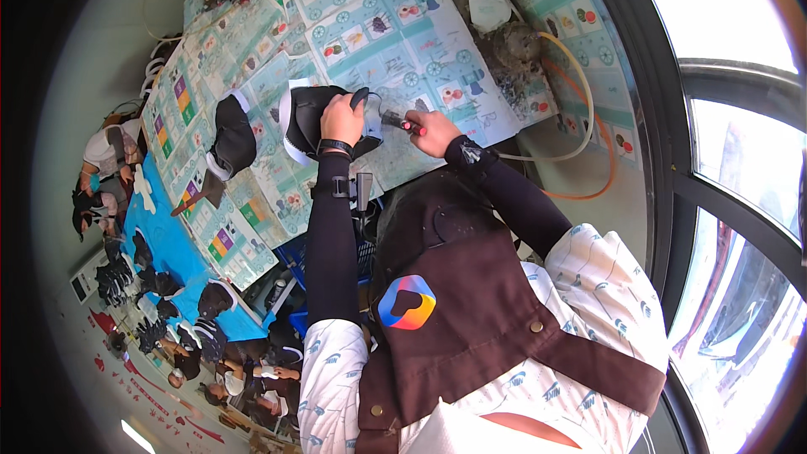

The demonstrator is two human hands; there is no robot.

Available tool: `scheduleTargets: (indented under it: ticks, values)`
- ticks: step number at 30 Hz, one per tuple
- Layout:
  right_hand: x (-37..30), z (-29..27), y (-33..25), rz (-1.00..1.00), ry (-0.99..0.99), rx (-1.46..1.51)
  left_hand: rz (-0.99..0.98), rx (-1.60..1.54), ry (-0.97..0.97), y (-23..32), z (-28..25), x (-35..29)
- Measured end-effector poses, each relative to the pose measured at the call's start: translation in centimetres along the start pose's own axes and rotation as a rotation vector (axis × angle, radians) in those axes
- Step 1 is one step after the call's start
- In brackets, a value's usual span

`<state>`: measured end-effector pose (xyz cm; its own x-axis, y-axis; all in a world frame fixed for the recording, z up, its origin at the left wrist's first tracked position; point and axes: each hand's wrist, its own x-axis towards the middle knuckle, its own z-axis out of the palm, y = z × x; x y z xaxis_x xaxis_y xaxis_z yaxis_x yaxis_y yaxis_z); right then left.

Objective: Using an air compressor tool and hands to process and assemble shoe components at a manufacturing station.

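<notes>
My left hand (343, 122) grips a black shoe (307, 118) with a white edge, lying on its side on the covered table. The fingers wrap over its right part, near a pale grey, slightly shiny piece (372, 118). Just right of that, my right hand (435, 134) is closed around a thin tool (412, 126) with a red end and a dark front part, directed at the shoe. The tool's exact kind is too small to tell. Further left rests a second black shoe (233, 136) with white edges, untouched by either hand.
The table (370, 42) wears a printed paper cover. A flat brown blade-like tool (202, 193) lies by its left edge. At the back right are a white cup-shaped thing (489, 10) and a yellow hose (588, 109). A blue-covered table (172, 240) with shoes and several people are leftward.
</notes>
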<state>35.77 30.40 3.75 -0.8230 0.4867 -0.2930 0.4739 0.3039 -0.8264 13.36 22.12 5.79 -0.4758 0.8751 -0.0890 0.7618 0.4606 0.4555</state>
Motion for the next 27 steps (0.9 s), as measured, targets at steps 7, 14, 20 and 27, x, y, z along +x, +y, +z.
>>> scheduleTargets:
  ticks: [7,14,20,27]
  values:
    - [-0.1,0.4,0.7,-0.048,-0.109,-0.052,-0.058,-0.075,0.051,-0.1,-1.1,-2.4]
    - [-0.6,0.1,-0.1,-0.045,-0.096,0.004,-0.085,-0.099,0.041,-1.1,-1.7,-4.7]
    - [-1.0,0.1,0.1,-0.022,-0.073,0.018,-0.121,-0.099,0.060,-1.5,-1.1,-6.5]
    - [-1.7,0.1,0.4,0.022,-0.018,-0.042,-0.178,-0.161,0.023,-1.4,-1.0,-8.2]
